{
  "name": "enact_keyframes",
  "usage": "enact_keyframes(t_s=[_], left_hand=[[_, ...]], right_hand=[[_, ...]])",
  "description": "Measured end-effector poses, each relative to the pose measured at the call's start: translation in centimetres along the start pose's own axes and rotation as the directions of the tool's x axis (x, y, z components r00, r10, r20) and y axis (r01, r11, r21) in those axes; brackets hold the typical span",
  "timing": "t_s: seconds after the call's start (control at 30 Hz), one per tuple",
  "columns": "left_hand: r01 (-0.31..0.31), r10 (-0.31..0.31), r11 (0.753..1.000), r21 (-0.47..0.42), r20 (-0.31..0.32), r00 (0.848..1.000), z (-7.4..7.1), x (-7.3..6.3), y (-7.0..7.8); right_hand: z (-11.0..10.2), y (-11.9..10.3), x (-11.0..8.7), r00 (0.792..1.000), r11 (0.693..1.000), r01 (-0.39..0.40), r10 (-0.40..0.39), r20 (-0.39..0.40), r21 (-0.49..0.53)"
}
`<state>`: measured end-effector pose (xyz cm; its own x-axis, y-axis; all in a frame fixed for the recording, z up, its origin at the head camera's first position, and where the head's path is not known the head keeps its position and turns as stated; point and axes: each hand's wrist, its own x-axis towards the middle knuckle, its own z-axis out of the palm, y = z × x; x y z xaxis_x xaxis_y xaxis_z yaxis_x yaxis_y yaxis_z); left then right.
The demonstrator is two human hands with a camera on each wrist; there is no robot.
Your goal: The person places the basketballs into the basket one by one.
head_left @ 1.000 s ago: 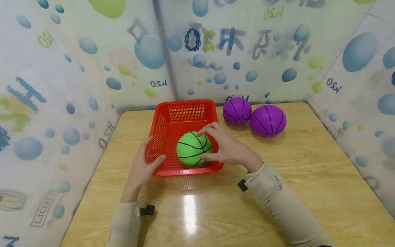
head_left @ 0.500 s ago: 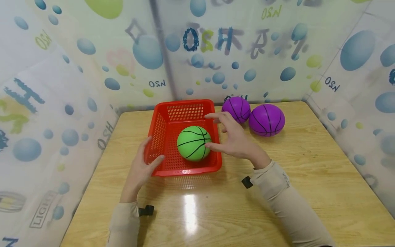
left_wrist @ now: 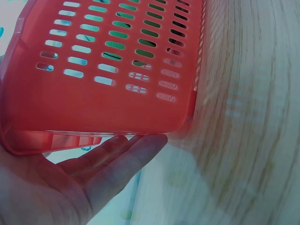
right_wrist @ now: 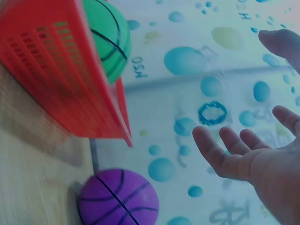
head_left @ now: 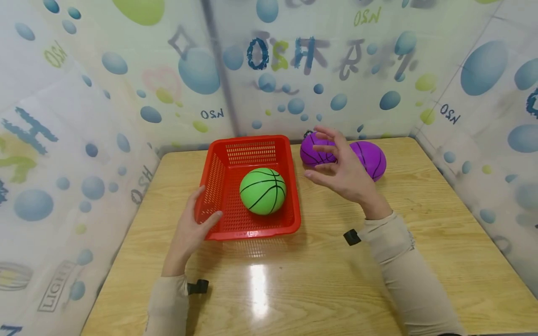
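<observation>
A green ball with black basketball lines (head_left: 263, 191) sits inside the red plastic basket (head_left: 252, 234). At the basket's near left corner, my left hand (head_left: 187, 235) holds it, thumb over the rim and fingers along the outer wall; the left wrist view shows those fingers (left_wrist: 126, 161) lying against the red side. My right hand (head_left: 346, 172) is empty, fingers spread, in the air right of the basket. In the head view it overlaps two purple balls with black lines, the left one (head_left: 310, 151) and the right one (head_left: 375, 161).
All of this stands on a light wooden table (head_left: 311, 280). Patterned sheets with blue and green dots (head_left: 294, 105) enclose the table at the back and both sides. Both purple balls lie near its back edge, right of the basket.
My right hand has let go of the green ball and moved right and up towards the purple balls. The ball has settled slightly farther back in the basket. My left hand stays at the corner.
</observation>
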<state>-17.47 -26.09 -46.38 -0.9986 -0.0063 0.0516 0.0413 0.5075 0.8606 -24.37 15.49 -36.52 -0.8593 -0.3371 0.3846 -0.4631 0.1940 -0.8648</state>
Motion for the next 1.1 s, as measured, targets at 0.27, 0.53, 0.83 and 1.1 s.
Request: enact_keyframes(t_s=[0.27, 0.53, 0.83, 1.1], left_hand=[[0.016, -0.016, 1.0, -0.017, 0.002, 1.0, 0.0, 0.0, -0.1], [0.024, -0.024, 1.0, -0.006, 0.005, 1.0, 0.1, 0.0, -0.3], [0.03, -0.03, 0.999, -0.014, 0.005, 1.0, 0.0, -0.2, 0.1], [0.009, -0.009, 1.0, -0.019, 0.005, 1.0, 0.0, 0.1, 0.3]], right_hand=[[-3.4, 0.1, -0.3, 0.991, 0.999, -0.043, 0.039, -0.126, -0.029], [-6.6, 2.4, -0.9, 0.947, 0.994, -0.103, 0.108, -0.302, 0.033], [-9.1, 5.7, -1.6, 0.887, 0.974, -0.226, 0.216, -0.408, 0.024], [-10.3, 7.8, -2.0, 0.852, 0.953, -0.293, 0.223, -0.474, -0.079]])
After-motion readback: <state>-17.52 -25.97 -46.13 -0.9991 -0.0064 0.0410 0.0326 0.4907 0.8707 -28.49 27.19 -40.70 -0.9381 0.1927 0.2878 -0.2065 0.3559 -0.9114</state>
